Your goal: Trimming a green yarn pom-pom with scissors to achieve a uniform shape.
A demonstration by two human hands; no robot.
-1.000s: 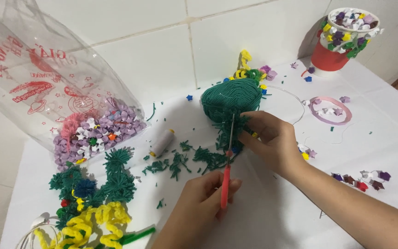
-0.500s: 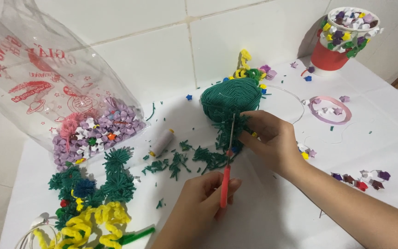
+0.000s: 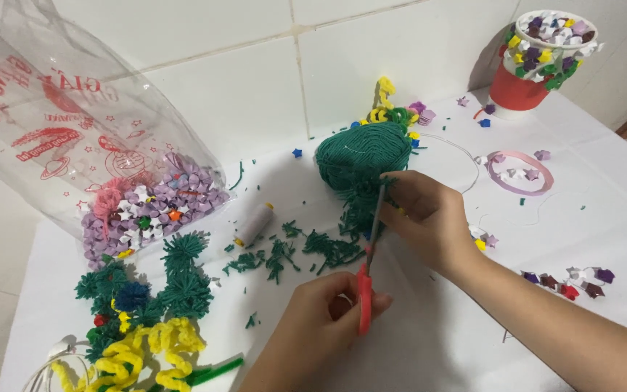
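Her left hand [image 3: 321,319] grips red-handled scissors [image 3: 366,287], blades up at the green yarn ball [image 3: 363,156] on the desk [image 3: 429,348]; right hand [image 3: 429,218] pinches its hanging strands just below.

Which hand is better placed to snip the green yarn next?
Probably the left hand: it grips the red-handled scissors, with the blades up at the green yarn. The right hand is pinching that yarn.

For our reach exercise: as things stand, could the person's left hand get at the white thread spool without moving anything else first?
Probably yes. The white thread spool lies in the open, only green yarn clippings nearby, but the left hand already holds the red-handled scissors.
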